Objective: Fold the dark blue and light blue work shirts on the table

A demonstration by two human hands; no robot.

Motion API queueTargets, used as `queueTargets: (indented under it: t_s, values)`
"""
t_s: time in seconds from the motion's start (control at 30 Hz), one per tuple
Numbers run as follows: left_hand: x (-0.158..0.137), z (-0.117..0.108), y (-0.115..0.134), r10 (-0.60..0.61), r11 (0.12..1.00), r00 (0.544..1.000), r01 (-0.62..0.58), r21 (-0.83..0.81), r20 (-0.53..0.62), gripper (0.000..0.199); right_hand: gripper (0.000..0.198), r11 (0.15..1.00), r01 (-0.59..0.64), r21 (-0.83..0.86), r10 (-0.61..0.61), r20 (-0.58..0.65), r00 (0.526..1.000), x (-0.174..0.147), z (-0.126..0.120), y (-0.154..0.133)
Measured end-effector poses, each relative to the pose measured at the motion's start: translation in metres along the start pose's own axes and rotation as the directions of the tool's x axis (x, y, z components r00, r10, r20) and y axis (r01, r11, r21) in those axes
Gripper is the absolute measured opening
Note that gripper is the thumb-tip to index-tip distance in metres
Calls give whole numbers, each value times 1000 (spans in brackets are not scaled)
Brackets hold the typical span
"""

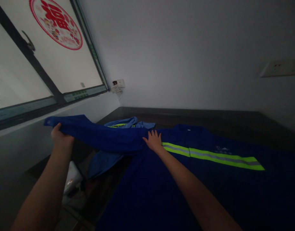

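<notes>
A dark blue work jacket with a yellow-green and grey reflective stripe across its chest lies spread on a dark table. My left hand is closed around the jacket's sleeve near its cuff and holds it up, stretched out to the left. Near the shoulder, my right hand rests flat on the jacket with its fingers spread. The collar points toward the wall. Behind and beneath the raised sleeve lies a lighter blue garment, partly hidden, with a bit of yellow-green on it.
To the left is a window with a red round sticker and a ledge. Wall sockets sit in the far corner, and another socket plate is at right. A white object stands below the table's left edge.
</notes>
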State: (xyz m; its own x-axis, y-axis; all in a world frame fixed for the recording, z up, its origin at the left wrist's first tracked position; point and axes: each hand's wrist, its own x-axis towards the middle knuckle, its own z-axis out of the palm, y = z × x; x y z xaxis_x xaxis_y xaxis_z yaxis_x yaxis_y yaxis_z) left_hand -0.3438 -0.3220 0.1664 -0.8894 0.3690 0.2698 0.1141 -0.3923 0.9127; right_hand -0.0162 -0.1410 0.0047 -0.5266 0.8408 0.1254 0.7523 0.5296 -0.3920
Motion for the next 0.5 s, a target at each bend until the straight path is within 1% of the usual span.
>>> queueTargets:
  t_s: [0.07,0.13,0.2,0.27,0.33,0.4,0.47,0.5]
  values:
    - [-2,2,5,3,999,1000,-3,-37,10,29,60,1000,12,5,-12,-43,999,1,1,-7]
    - [-5,4,10,29,998,999,-27,-51,34,31,55,1000,17,6,-17,-31,999,1,6,-11]
    - [-9,10,15,50,995,997,-44,-95,64,32,54,1000,13,4,-13,-7,1000,-1,12,-12]
    - [-16,20,23,53,984,996,-39,-173,75,32,55,1000,20,7,-20,7,1000,-4,15,-10]
    - [-24,35,33,58,969,993,-32,-246,101,33,57,999,27,34,-27,6,1000,-5,12,-8]
    - [-33,55,44,88,951,984,-38,-308,151,34,59,996,40,86,-38,-25,999,-7,2,-8]
    - [-45,81,51,139,932,961,-46,-360,238,34,59,983,76,170,-64,-71,995,-10,-18,-7]
    - [-54,96,52,174,924,938,-51,-378,299,34,58,968,111,226,-92,-96,991,-14,-31,-7]
